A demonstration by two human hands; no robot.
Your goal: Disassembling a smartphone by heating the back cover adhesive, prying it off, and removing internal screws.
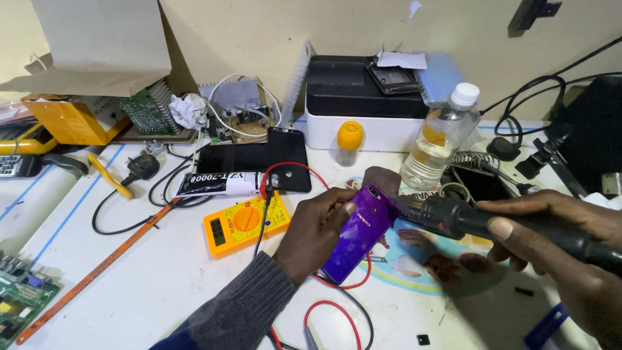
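left hand (315, 228) holds purple phone (360, 231) | right hand (565, 243) grips hot-air handle (453, 218) beside it

Open brown cardboard box (97, 42) is sitting at the top left, flaps hanging down. Yellow-orange carton (71, 120) is standing just under it, w/ a white label panel. Black-and-white adhesive tube (217, 184) is lying beside the black glass panel (256, 157), near center. Yellow multimeter (245, 223) w/ small dark screen is lying in front of the tube. Clear plastic bottle (439, 137) w/ yellow label patch is standing right of center.
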